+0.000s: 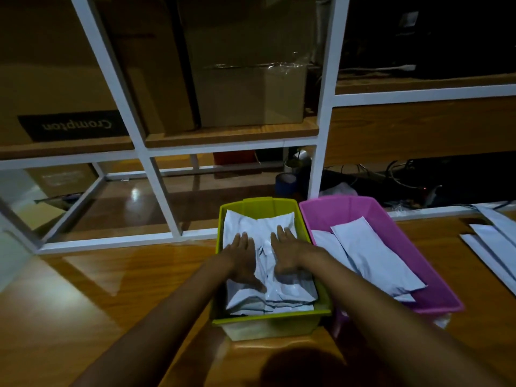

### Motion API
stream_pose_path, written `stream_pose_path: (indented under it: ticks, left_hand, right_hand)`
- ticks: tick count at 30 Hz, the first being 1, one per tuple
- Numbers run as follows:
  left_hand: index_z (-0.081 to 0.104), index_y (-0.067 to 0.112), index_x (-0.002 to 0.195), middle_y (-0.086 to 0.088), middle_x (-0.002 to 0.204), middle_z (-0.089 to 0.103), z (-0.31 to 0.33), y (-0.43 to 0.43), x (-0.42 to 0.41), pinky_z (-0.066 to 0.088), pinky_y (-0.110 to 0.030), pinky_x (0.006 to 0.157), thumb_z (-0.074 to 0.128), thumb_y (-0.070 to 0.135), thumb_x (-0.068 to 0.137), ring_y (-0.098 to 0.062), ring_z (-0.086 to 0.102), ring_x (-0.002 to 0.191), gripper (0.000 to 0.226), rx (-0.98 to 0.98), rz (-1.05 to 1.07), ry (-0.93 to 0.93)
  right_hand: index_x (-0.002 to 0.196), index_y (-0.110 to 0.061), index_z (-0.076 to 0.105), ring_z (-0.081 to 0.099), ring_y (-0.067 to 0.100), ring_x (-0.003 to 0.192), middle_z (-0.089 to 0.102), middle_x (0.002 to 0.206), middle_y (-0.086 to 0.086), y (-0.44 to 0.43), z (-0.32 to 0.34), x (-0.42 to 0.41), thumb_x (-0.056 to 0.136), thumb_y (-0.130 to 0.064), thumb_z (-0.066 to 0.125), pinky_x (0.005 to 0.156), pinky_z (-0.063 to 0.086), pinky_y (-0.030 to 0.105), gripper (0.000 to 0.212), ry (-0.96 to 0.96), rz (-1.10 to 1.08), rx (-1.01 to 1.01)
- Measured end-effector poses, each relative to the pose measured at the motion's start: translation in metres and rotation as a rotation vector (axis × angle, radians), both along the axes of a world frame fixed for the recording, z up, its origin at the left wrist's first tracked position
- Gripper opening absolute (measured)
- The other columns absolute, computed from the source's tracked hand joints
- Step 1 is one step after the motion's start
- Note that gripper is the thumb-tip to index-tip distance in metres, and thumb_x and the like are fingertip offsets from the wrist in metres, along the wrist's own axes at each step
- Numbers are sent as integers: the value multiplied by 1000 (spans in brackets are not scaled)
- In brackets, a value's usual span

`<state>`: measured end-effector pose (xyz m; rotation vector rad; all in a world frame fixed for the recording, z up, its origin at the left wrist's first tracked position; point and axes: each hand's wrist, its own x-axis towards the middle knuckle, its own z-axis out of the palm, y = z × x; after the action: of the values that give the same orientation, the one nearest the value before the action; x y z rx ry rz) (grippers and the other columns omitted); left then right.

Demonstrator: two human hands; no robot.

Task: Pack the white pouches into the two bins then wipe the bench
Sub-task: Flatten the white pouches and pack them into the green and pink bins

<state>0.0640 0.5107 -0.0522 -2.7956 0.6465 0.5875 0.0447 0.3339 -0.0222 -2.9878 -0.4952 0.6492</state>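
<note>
A green bin (220, 277) stands on the wooden bench, stuffed with several crumpled white pouches (287, 294). My left hand (243, 259) and my right hand (284, 254) both lie flat, palms down, on top of that pile with fingers spread. Right beside it stands a pink bin (435, 277) holding a few flat white pouches (374, 255). More white pouches (491, 244) lie loose on the bench at the far right.
A white metal shelf frame (164, 196) rises behind the bench, with cardboard boxes (251, 93) on its wooden shelves. A blue tape roll (286, 183) and tangled cables (396, 177) sit behind the bins. Bare wooden bench (97, 297) stretches to the left.
</note>
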Motion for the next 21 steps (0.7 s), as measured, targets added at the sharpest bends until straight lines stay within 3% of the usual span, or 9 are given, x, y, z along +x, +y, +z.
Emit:
stream_pose_path:
  ticks: [3, 8, 14, 17, 21]
  left_hand:
    - [-17, -3, 147, -24, 155, -23, -8, -5, -6, 4, -54, 120, 59, 86, 59, -40, -20, 144, 146, 27, 52, 64]
    - [-17, -4, 146, -24, 154, -24, -17, -8, -6, 1, -53, 120, 59, 86, 58, -40, -21, 143, 148, 23, 79, 52]
    - [6, -8, 148, -28, 157, -5, 9, -7, -16, 2, -51, 120, 52, 90, 59, -42, -7, 146, 140, -76, 70, -37]
    - [11, 1, 151, -23, 160, 1, 35, -9, -35, 9, -50, 120, 54, 75, 77, -39, -5, 147, 114, -157, 126, -145]
    - [31, 10, 149, -18, 159, 19, 73, -34, -91, 14, -42, 118, 54, 45, 92, -36, 8, 148, 70, -433, 190, -416]
  right_hand:
    - [150, -11, -18, -16, 35, 146, -27, 156, 17, 4, -28, -4, 81, -45, 70, 118, 13, 53, 117, 35, 8, -94]
    - [150, -10, -19, -18, 41, 144, -27, 155, 22, 8, -43, -4, 81, -46, 71, 117, 5, 51, 119, -11, -9, -94]
    - [153, -9, -4, -4, 36, 147, -9, 159, 21, -1, -18, -13, 85, -44, 68, 119, 12, 45, 105, -119, -44, 111]
    - [153, -9, 6, -1, 30, 149, -4, 161, 17, -11, 2, -29, 91, -35, 62, 119, 15, 41, 88, -207, -43, 208]
    - [153, -15, 18, 10, 24, 148, 8, 162, 8, -45, 31, -81, 93, -31, 57, 116, 27, 39, 73, -386, -113, 419]
